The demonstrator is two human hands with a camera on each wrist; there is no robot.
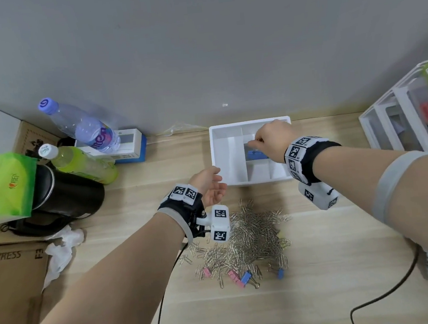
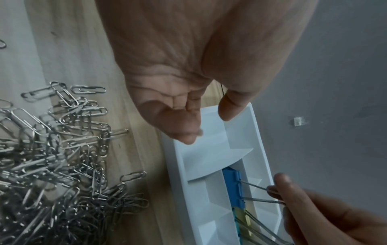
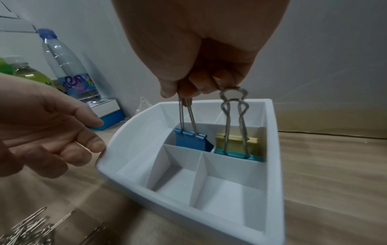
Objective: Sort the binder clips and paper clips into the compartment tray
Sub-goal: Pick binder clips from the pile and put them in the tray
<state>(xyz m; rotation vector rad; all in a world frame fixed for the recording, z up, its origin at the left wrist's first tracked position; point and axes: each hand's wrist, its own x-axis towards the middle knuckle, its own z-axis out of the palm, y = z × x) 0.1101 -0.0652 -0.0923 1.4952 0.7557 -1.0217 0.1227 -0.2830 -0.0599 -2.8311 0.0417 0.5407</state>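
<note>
A white compartment tray (image 1: 217,135) (image 2: 261,132) (image 3: 125,137) stands at the back of the wooden desk. My right hand (image 1: 271,140) (image 3: 188,89) pinches the wire handles of a blue binder clip (image 1: 255,154) (image 2: 232,187) (image 3: 190,140), whose body hangs inside a middle compartment. A yellow binder clip (image 3: 236,142) and a teal binder clip (image 3: 236,155) stand in the same compartment, handles up. My left hand (image 1: 210,185) (image 2: 178,126) (image 3: 62,132) is open, fingers loosely bent, touching the tray's near-left corner. A heap of silver paper clips (image 1: 249,239) (image 2: 52,165) lies in front of the tray.
Small pink and blue binder clips (image 1: 242,278) lie at the heap's near edge. Bottles (image 1: 84,127), a black kettle (image 1: 64,197) and a green bag (image 1: 1,187) crowd the left. White drawers (image 1: 407,117) stand at the right. A black cable (image 1: 390,293) runs along the near right.
</note>
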